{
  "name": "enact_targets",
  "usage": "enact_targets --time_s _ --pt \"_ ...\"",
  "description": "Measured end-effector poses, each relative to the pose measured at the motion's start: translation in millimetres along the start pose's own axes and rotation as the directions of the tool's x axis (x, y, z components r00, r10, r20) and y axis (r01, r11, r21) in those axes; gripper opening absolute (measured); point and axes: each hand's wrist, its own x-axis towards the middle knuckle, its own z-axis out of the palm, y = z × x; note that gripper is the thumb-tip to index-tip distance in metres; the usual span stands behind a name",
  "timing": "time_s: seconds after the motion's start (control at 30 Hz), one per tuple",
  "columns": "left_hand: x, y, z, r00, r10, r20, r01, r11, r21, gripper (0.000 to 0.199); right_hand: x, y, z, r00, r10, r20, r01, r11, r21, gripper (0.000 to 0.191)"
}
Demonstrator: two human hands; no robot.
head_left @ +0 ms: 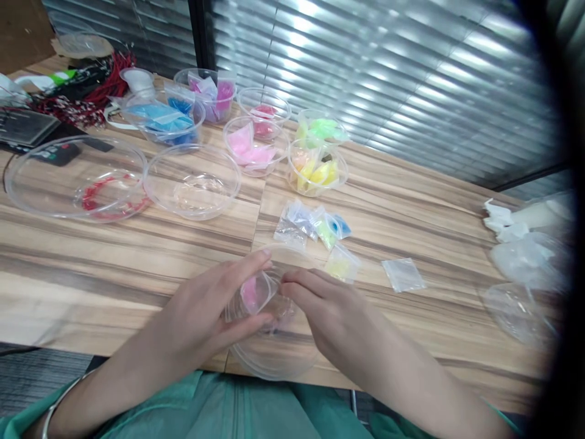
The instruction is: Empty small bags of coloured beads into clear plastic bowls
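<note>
My left hand [208, 302] is curved around a small clear plastic cup [262, 292], tipped on its side, with something pink [249, 295] showing in it. Fingers pressed together, my right hand [340, 311] is at the cup's rim; what they pinch, if anything, is hidden. Beneath both hands lies a large, round clear plastic container [274, 364] near the table's front edge. Just beyond it are small zip bags: one with pale yellow contents [342, 263], one greenish [326, 231], one pale lilac [299, 216]. A flat clear bag [404, 274] lies to the right.
At the back, clear tubs hold coloured bags: blue [164, 119], purple [212, 97], pink [253, 149], yellow [320, 174] and green [322, 129]. Two wide clear bowls [75, 213] stand left, near a black scale [27, 129]. Clear plastic pieces [521, 311] lie right. Window blinds border the back.
</note>
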Motion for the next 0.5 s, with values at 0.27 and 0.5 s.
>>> enact_targets --time_s 0.27,0.5 --pt "-3 -2 5.0 0.979 0.189 -0.076 -0.18 0.977 0.117 0.076 9 -21 20 0.936 0.071 0.344 0.101 0.882 -0.459 0.04" --pt "-3 -3 5.5 0.983 0.156 -0.097 -0.141 0.98 0.139 0.082 -22 -5 22 0.984 -0.135 0.116 0.125 0.988 0.09 0.043"
